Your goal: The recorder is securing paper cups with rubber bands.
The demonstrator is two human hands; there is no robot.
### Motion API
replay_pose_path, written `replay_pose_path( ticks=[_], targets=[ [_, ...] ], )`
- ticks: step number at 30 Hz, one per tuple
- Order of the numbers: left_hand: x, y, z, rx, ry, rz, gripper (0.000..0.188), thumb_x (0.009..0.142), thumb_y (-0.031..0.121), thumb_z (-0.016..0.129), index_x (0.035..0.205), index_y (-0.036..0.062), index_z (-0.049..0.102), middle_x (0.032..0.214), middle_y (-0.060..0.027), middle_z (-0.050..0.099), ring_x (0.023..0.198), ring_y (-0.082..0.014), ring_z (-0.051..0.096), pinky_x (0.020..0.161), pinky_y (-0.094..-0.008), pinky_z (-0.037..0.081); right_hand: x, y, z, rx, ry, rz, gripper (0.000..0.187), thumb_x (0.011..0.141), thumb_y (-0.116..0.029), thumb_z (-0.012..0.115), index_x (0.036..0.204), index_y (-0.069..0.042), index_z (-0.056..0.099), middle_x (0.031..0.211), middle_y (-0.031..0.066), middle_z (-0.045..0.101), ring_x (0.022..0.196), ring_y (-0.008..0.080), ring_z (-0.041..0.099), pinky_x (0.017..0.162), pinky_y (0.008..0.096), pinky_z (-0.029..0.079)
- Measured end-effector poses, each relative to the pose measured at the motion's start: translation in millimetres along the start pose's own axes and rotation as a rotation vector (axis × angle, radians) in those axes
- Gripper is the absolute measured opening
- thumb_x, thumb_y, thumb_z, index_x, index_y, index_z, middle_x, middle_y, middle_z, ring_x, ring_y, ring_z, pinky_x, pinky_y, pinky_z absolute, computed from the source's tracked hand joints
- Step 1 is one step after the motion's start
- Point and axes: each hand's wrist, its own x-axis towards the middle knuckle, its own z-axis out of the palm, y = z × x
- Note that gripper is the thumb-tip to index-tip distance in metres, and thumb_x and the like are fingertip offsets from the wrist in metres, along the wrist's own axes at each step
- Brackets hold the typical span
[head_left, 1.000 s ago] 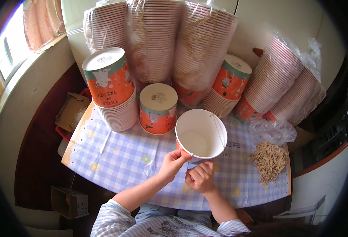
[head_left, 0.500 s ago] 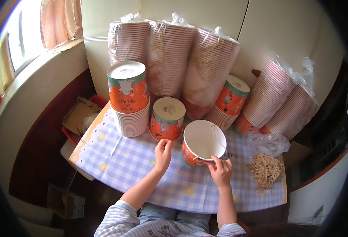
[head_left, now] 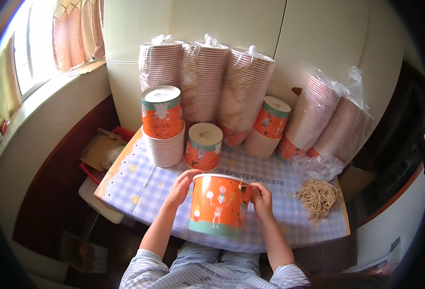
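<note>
An orange paper bucket (head_left: 219,204) with a teal base band and a skeleton drawing is lifted above the near part of the table, its side facing me. My left hand (head_left: 179,188) grips it at the left edge near the white rim. At the right rim, by a bit of string, the fingers of my right hand (head_left: 261,198) close on the bucket too. Just beyond, another paper bucket (head_left: 204,150) stands upside down. A tangle of tan strings (head_left: 317,198) lies on the checked tablecloth (head_left: 164,192) to the right.
Tall plastic-wrapped stacks of buckets (head_left: 204,82) line the back, and two more wrapped stacks (head_left: 313,113) lean at right. Unwrapped nested buckets (head_left: 164,147) stand at left, with others (head_left: 264,139) right of centre. Crumpled clear plastic (head_left: 318,166) lies by the strings. A red crate (head_left: 88,171) sits beside the table.
The bucket has come up off the table toward me and left, turned so its printed side faces me. My left hand, apart from it before, now holds it. The view has shifted slightly.
</note>
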Motion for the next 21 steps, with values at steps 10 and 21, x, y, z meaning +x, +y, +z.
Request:
replay_pose_path(
  ticks=[10,21],
  targets=[
    [-45,61,-21,-0.143,0.636,-0.292,0.024,0.091,0.022,0.044,0.098,0.0002,0.053,0.089,-0.0108,0.062,0.076,-0.0182,0.062,0.067,-0.0317,0.052,30,3,75,0.232,-0.252,0.468,0.022,0.085,-0.026,0.054,0.1,-0.011,0.047,0.063,-0.0056,0.046,0.044,0.002,0.034,0.04,0.0176,0.026],
    [-63,39,-87,0.082,0.867,-0.3,0.026,0.088,0.016,0.045,0.108,-0.0007,0.048,0.1,-0.0119,0.057,0.088,-0.0211,0.056,0.075,-0.0336,0.047,42,73,73,0.324,-0.333,0.544,0.028,0.079,-0.007,0.056,0.107,-0.007,0.052,0.085,-0.0009,0.056,0.065,0.0078,0.05,0.059,0.0229,0.042]
  ],
)
